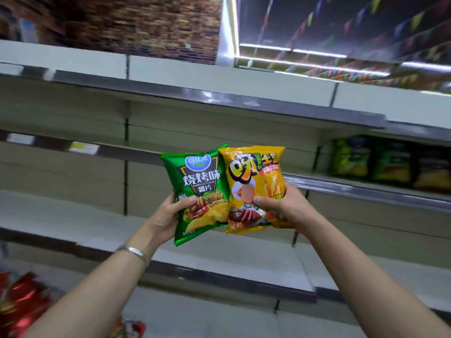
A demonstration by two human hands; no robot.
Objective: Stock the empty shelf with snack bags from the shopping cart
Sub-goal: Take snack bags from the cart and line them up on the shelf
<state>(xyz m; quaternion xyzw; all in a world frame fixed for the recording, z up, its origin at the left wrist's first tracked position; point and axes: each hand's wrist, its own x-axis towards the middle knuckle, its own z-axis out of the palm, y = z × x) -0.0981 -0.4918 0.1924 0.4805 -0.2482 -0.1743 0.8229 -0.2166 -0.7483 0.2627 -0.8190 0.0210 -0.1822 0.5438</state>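
My left hand point(168, 215) grips a green snack bag point(200, 181) by its lower left side, thumb across the front. My right hand point(285, 206) grips a yellow snack bag point(253, 181) by its lower right side. Both bags are upright, side by side and overlapping a little, held up in front of the bare middle shelf point(109, 148) of a cream shelving unit. A silver bracelet sits on my left wrist.
Several green and dark snack bags point(388, 159) stand on the shelf section at the right. Red snack bags point(22, 303) show at the bottom left corner. More bare shelves point(219, 254) run above and below. A vertical upright point(126, 167) divides the shelf sections.
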